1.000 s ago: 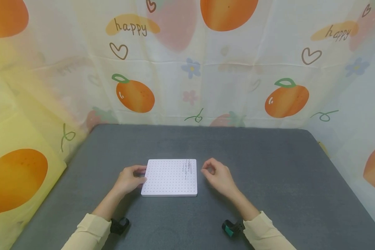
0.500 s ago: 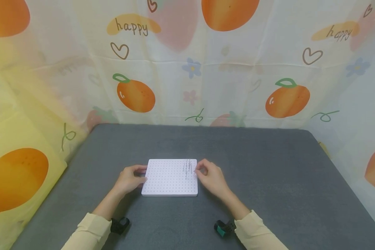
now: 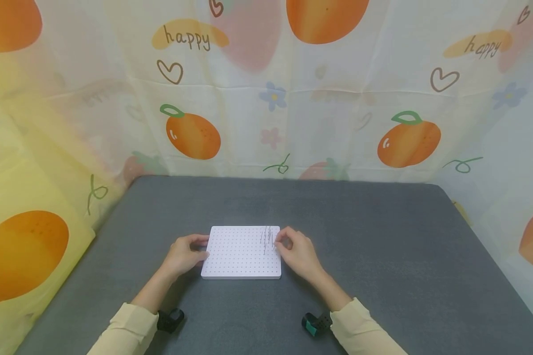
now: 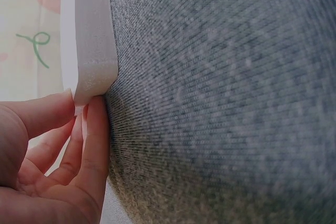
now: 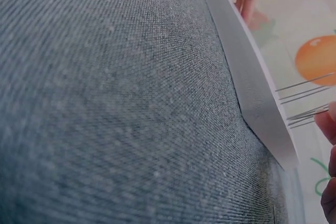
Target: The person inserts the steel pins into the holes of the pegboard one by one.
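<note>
A white board [image 3: 233,257] with rows of small holes lies flat on the table. Several thin metal needles [image 5: 303,83] stand in it near its far right corner. My left hand [image 3: 184,254] holds the board's left edge; in the left wrist view the thumb lies at the upper edge and the fingers against the side. At the right edge, my right hand [image 3: 301,254] has thumb and forefinger together beside the standing needles. In the right wrist view its fingertips [image 5: 326,124] pinch a thin needle [image 5: 315,112] close to the others. The fingers partly hide that needle's upper end.
The dark grey table [image 3: 382,236] extends on all sides of the board. A printed fabric curtain [image 3: 320,128] hangs behind it and along both sides. Dark straps with camera mounts sit on both wrists.
My right hand has moved left, from beside the board to over its right edge near the needles. My left hand and the board have stayed in place.
</note>
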A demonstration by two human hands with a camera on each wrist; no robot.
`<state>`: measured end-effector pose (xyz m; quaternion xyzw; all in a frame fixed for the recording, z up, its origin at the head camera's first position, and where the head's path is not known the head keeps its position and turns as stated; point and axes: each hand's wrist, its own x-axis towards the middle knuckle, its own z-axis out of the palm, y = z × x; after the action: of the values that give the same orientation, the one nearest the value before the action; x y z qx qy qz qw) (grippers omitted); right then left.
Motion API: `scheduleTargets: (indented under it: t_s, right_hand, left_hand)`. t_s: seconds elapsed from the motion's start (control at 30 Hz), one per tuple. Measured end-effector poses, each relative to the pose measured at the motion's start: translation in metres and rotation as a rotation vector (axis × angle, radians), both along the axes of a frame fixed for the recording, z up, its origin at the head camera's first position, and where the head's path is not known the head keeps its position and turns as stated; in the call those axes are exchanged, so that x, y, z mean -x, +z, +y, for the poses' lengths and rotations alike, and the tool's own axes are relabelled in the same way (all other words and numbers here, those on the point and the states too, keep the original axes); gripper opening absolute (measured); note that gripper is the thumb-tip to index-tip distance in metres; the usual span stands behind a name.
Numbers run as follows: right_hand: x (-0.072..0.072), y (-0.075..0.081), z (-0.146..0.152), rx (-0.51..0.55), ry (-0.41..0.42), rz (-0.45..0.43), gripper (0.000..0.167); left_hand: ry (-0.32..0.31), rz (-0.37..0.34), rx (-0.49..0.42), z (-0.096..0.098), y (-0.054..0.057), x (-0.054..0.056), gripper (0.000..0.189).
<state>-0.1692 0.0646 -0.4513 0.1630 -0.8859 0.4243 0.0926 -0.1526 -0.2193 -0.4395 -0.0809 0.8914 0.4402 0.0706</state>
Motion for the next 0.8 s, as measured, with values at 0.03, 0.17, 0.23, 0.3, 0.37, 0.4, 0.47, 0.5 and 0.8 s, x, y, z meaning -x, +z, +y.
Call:
scheduleTargets:
  t_s: [0.03,0.17,0.23,0.3,0.37,0.4,0.47,0.5,0.8]
  right_hand:
    - [0.0002,-0.0004,-0.0003,-0.006,0.002,0.003,0.011]
    - [0.0010,-0.0020,-0.0015,-0.017,0.004,0.017,0.010]
    - [0.0015,-0.0028,-0.0020,-0.025,0.004,0.025,0.011]
    - [0.0020,-0.0031,-0.0026,-0.035,0.001,0.025,0.011]
    - [0.0024,-0.0035,-0.0029,-0.042,0.000,0.019,0.011]
    - [0.0027,-0.0037,-0.0030,-0.047,0.000,0.014,0.010]
    - [0.0029,-0.0041,-0.0030,-0.051,0.003,0.006,0.010]
    - [0.0031,-0.0044,-0.0030,-0.053,0.009,0.005,0.010]
    - [0.0036,-0.0072,-0.0037,-0.076,0.009,-0.003,0.010]
  left_hand:
    - [0.001,-0.001,0.002,0.0000,0.0001,-0.0001,0.044]
    - [0.004,-0.004,0.005,-0.0002,0.0000,-0.0006,0.044]
    - [0.005,-0.005,0.004,-0.0005,-0.0005,-0.0003,0.044]
    - [0.006,-0.007,0.004,-0.0007,-0.0010,-0.0002,0.044]
    - [0.004,-0.007,0.005,-0.0009,-0.0013,0.0000,0.044]
    - [0.002,-0.005,0.004,-0.0009,-0.0012,0.0000,0.044]
    - [0.000,-0.005,0.003,-0.0010,-0.0012,0.0001,0.044]
    - [0.000,-0.005,0.002,-0.0009,-0.0009,0.0000,0.044]
    - [0.002,0.000,0.006,-0.0004,-0.0004,0.0003,0.043]
